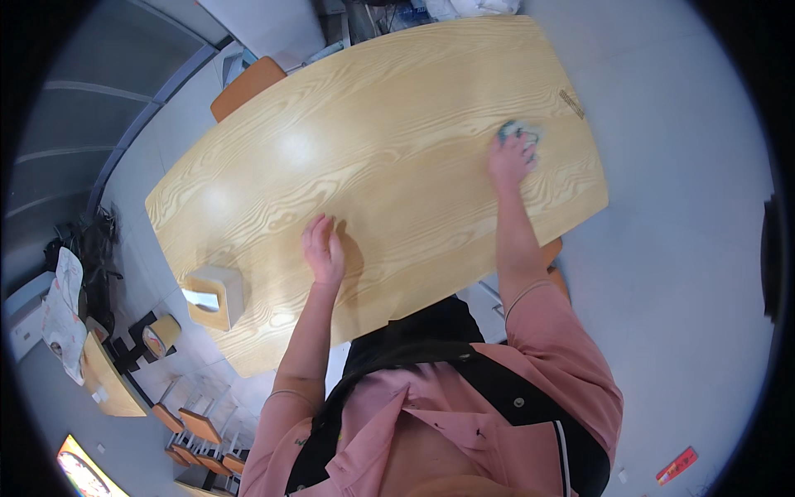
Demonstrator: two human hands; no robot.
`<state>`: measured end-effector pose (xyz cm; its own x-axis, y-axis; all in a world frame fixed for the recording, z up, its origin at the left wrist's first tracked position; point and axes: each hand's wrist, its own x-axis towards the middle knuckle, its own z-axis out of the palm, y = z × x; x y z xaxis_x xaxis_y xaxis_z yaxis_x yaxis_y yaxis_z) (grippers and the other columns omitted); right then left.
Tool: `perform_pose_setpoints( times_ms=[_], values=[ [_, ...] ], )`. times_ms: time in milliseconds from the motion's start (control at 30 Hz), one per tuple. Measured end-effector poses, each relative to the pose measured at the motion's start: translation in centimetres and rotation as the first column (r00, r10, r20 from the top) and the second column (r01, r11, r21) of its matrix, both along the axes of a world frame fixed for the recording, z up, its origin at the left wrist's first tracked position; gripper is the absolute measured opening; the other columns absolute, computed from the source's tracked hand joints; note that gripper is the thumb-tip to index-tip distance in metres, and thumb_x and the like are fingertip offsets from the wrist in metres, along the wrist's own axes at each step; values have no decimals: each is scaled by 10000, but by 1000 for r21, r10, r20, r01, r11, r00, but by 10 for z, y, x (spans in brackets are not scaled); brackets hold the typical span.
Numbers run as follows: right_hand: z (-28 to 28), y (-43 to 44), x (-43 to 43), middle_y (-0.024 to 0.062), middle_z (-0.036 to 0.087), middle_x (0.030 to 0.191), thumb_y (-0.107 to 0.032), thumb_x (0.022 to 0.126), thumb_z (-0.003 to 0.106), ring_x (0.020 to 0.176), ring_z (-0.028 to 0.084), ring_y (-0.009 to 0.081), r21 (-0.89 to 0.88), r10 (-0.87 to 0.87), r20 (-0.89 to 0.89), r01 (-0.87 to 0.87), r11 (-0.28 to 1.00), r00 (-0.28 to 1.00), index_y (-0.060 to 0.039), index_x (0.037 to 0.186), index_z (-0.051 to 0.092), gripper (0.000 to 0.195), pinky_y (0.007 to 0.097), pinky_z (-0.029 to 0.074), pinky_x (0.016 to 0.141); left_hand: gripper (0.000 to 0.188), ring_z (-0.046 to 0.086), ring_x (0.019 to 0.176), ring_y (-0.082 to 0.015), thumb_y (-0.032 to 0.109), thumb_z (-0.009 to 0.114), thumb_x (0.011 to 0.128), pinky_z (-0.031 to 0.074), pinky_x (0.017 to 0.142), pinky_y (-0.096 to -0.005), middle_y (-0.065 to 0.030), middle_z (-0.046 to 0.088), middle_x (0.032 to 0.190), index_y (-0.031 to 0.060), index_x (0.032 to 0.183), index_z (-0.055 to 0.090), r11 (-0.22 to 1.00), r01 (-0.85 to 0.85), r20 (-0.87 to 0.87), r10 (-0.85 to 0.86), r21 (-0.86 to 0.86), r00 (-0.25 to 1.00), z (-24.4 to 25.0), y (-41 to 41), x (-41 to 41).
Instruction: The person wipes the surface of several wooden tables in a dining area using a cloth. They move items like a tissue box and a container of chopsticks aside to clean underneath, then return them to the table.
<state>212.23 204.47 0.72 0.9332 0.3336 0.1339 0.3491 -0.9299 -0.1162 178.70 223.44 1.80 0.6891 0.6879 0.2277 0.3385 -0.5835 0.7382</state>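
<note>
A wood-grain table (397, 161) with curved edges lies before me. On its right part my right hand (512, 161) presses on a crumpled white and green cloth (525, 133), with the fingers spread over it. My left hand (323, 248) is raised over the near left part of the tabletop, holding nothing, its fingers slightly curled and its shadow beside it. Left of that hand, near the table's left edge, stands a tissue box (233, 297) with a wooden-looking top and a white tissue sticking out. A coil-like strip (572, 104) lies by the right edge.
An orange-brown chair (247, 87) stands at the far left edge of the table, and part of another (551, 250) shows under the near right edge. Stacked stools (200, 425) and a round bin (163, 335) are at lower left. Bags (472, 7) lie beyond the far edge.
</note>
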Motion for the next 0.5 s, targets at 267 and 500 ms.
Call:
perform_pose_setpoints(
  times_ms=[267,500],
  values=[
    [-10,76,-32,146,569,1234,-299,836,593,1186,496,335,184,859,70,-853,489,508,-83,1197,592,421,572,341,1012,547,298,1353,-408,213,534,863,219,1123,-494,-216,373,1439,24,1361,414,965,-157,-429,235,209,872,-25,-11,85],
    [-19,164,16,190,529,1285,-325,889,496,1171,489,390,24,460,231,-477,878,857,-16,1261,530,485,606,348,959,685,160,1431,-378,385,469,891,108,1152,-507,-190,223,1542,59,1469,301,970,-116,-701,236,215,673,-14,-11,97]
  ],
)
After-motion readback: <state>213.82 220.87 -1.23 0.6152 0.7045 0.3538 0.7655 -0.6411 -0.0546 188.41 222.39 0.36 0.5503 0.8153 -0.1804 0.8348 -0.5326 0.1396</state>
